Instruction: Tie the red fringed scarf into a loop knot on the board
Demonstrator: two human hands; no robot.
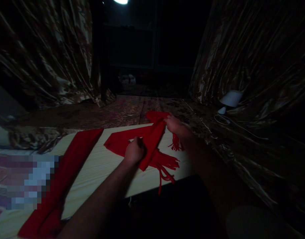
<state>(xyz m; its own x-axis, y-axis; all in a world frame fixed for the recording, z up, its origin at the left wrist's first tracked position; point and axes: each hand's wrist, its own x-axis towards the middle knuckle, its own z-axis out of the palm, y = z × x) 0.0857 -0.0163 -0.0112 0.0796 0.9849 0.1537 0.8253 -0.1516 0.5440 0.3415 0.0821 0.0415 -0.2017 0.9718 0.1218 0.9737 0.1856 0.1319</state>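
Patterned curtains [65, 53] flank a dark window [132, 48] in this dim room, and a small white lamp [231, 98] stands off to the right. Before me is a pale wood-grain tabletop [92, 169], and on it, toward the far right, lies a red fringed scarf [154, 137], its far end lapping past the edge onto floral fabric [122, 108]. I have my left hand [134, 151] curled closed on the near left edge, presumably to steady the cloth, while my right hand [174, 125] pinches the far end, seemingly to keep that length taut. This upper length's long axis runs away from me and slightly rightward. Beneath it, the scarf doubles back in a bend pointing left, one fringe [167, 162] spilling right, another tassel [176, 142] dropping below my right hand. Well apart on the left, a red cloth strip [75, 156] slants away from me; whether it joins the scarf, I cannot tell.
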